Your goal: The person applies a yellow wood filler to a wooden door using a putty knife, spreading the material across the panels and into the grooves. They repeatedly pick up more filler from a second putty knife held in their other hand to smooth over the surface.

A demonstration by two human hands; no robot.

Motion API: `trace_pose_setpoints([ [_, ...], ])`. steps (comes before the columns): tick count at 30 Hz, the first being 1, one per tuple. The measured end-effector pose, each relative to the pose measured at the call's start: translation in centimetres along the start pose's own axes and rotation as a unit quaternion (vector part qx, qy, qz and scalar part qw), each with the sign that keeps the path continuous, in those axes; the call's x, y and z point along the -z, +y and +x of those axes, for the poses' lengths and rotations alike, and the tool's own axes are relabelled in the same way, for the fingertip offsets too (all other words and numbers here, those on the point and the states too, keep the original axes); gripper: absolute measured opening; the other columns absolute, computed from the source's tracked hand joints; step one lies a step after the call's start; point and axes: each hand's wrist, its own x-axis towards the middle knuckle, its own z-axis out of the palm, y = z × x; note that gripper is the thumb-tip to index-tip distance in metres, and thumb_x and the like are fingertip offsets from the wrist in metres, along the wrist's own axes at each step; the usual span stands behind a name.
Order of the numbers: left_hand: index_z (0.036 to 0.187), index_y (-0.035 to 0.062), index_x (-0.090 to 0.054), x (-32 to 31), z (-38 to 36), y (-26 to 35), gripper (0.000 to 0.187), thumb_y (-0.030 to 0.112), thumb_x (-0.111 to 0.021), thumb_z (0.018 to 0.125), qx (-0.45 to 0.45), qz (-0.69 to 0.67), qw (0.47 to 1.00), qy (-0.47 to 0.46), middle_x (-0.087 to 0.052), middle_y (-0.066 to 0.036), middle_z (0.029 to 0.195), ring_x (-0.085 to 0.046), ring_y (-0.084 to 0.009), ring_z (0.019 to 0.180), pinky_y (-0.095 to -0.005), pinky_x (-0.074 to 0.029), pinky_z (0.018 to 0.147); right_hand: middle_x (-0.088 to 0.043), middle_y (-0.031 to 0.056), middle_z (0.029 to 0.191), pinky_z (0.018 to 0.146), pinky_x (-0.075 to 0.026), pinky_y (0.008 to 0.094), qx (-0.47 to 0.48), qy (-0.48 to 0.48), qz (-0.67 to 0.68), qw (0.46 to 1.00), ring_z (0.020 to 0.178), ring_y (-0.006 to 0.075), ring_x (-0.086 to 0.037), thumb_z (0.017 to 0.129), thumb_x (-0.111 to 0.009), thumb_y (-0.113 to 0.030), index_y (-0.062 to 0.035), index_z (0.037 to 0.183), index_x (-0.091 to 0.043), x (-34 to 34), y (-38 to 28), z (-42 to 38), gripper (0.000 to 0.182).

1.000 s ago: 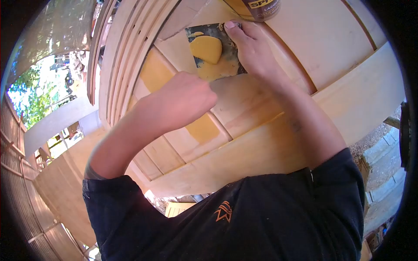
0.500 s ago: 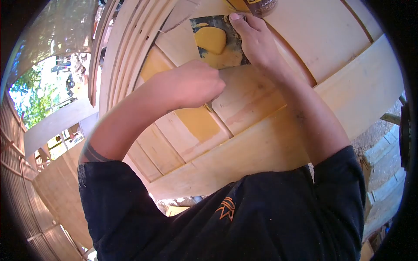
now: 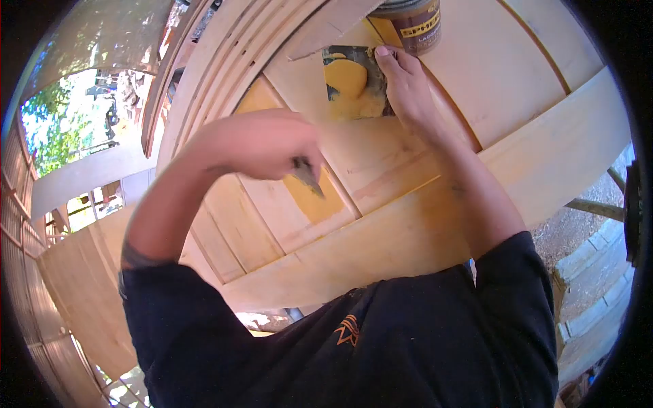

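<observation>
Head view, looking down over my dark shirt (image 3: 422,360). Both hands occupied, well apart from each other.

Left hand (image 3: 275,146): closed in a fist round a small scraper (image 3: 310,181). The hand is blurred and the grip covers most of the tool; I make out only a dark part by the fingers and a narrow, pointed-looking piece running down and to the right. That end lies over the lower yellow patch (image 3: 321,209) on the wooden panel (image 3: 388,160). Whether it touches the wood, I cannot tell.

Right hand (image 3: 413,95): clamped on the near-right edge of a dark, smeared plate (image 3: 375,76), thumb on top; the other fingers I cannot make out fully. The plate reaches out to the left of this hand, beyond the left fist and to its right. A thick lump of yellow putty (image 3: 345,79) sits on it, toward the side away from my thumb, with a thinner smear of the same colour spread below.

A brown and yellow can (image 3: 422,32) stands on the panel just beyond the right hand, printed lettering facing me. Upper yellow patch (image 3: 257,96) shows past the left wrist. Curved pale boards (image 3: 235,58) lie along the panel's left side.
</observation>
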Motion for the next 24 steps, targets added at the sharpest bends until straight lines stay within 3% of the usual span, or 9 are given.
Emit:
trace_pose_setpoints([
  [3, 0.105, 0.0035, -0.066, -2.3, -7.0, 2.3, 0.028, 0.004, -0.062, 0.077, 0.121, -0.25, 0.92, 0.275, -0.068, -0.01, 0.095, -0.063, -0.0226, 0.088, -0.0313, -0.049, 0.078, -0.054, 0.0038, 0.079, 0.067, -0.043, 0.0303, -0.101, -0.02, 0.066, 0.992, 0.073, 0.0127, -0.05, 0.096, -0.044, -0.027, 0.0027, 0.092, -0.055, -0.3, -0.6, 0.1, 0.032],
  [4, 0.11, 0.0013, -0.063, -4.7, -8.7, 3.8, 0.03, 0.003, -0.061, 0.081, 0.158, -0.31, 0.849, 0.398, -0.068, -0.01, 0.095, -0.063, -0.0197, 0.091, -0.0291, -0.048, 0.081, -0.057, 0.0051, 0.084, 0.071, -0.045, 0.0287, -0.152, -0.02, 0.105, 0.983, 0.077, 0.0124, -0.053, 0.095, -0.045, -0.028, 0.0015, 0.097, -0.055, -0.8, -2.0, -0.8, 0.031],
  [6, 0.113, -0.006, -0.059, -11.0, -9.3, 6.7, 0.033, 0.009, -0.062, 0.084, 0.308, -0.354, 0.632, 0.616, -0.066, -0.01, 0.1, -0.06, -0.015, 0.094, -0.0268, -0.047, 0.082, -0.06, 0.0069, 0.089, 0.072, -0.049, 0.0279, -0.215, -0.054, 0.211, 0.952, 0.077, 0.0127, -0.058, 0.096, -0.043, -0.029, -0.0006, 0.102, -0.053, -1.6, -2.4, -2.0, 0.031],
  [7, 0.114, -0.0074, -0.057, -13.7, -8.1, 7.8, 0.035, 0.011, -0.063, 0.085, 0.311, -0.345, 0.552, 0.692, -0.065, -0.01, 0.101, -0.059, -0.0135, 0.092, -0.0268, -0.048, 0.08, -0.06, 0.007, 0.089, 0.072, -0.049, 0.0281, -0.226, -0.073, 0.234, 0.943, 0.076, 0.0128, -0.058, 0.096, -0.042, -0.029, -0.0007, 0.103, -0.053, -2.0, -3.1, -2.7, 0.031],
  [10, 0.114, -0.0072, -0.056, -18.5, -3.8, 11.6, 0.032, 0.009, -0.058, 0.087, 0.288, -0.331, 0.423, 0.793, -0.063, -0.009, 0.101, -0.057, -0.0136, 0.091, -0.0267, -0.045, 0.081, -0.06, 0.0074, 0.087, 0.071, -0.049, 0.0282, -0.256, -0.128, 0.258, 0.923, 0.073, 0.0129, -0.058, 0.097, -0.04, -0.029, -0.0006, 0.101, -0.053, -3.9, -5.3, -6.3, 0.032],
  [12, 0.114, -0.0057, -0.056, -18.0, -1.5, 14.5, 0.029, 0.003, -0.057, 0.086, 0.27, -0.297, 0.396, 0.826, -0.059, -0.016, 0.11, -0.057, -0.0217, 0.099, -0.0313, -0.044, 0.089, -0.059, 0.0077, 0.085, 0.068, -0.049, 0.0276, -0.268, -0.138, 0.235, 0.924, 0.072, 0.0125, -0.057, 0.098, -0.038, -0.028, 0.0004, 0.097, -0.054, -4.3, -6.5, -8.0, 0.032],
  [15, 0.114, -0.0005, -0.057, -18.5, -1.0, 16.9, 0.034, -0.004, -0.061, 0.08, 0.208, -0.098, 0.488, 0.842, -0.053, -0.019, 0.118, -0.055, -0.0325, 0.107, -0.0411, -0.042, 0.097, -0.061, 0.0069, 0.087, 0.069, -0.05, 0.0276, -0.259, -0.22, 0.191, 0.921, 0.073, 0.0129, -0.059, 0.097, -0.038, -0.03, -0.0013, 0.1, -0.053, -5.7, -6.2, -10.8, 0.033],
  [18, 0.115, 0.0059, -0.058, -20.5, -0.1, 17.0, 0.044, -0.008, -0.064, 0.074, 0.205, -0.046, 0.549, 0.809, -0.049, -0.019, 0.122, -0.051, -0.0398, 0.113, -0.0513, -0.038, 0.1, -0.061, 0.0065, 0.087, 0.068, -0.049, 0.0261, -0.247, -0.238, 0.2, 0.918, 0.072, 0.0121, -0.059, 0.097, -0.039, -0.03, -0.0014, 0.099, -0.053, -6.7, -7.6, -12.8, 0.032],
  [24, 0.12, 0.0073, -0.054, -21.3, 1.6, 16.8, 0.05, -0.013, -0.058, 0.074, 0.266, -0.032, 0.557, 0.786, -0.047, -0.02, 0.122, -0.048, -0.0418, 0.115, -0.0512, -0.04, 0.098, -0.058, 0.0039, 0.081, 0.063, -0.047, 0.0247, -0.251, -0.223, 0.181, 0.924, 0.069, 0.0087, -0.055, 0.098, -0.039, -0.032, -0.0023, 0.096, -0.053, -4.9, -8.5, -12.7, 0.032],
])
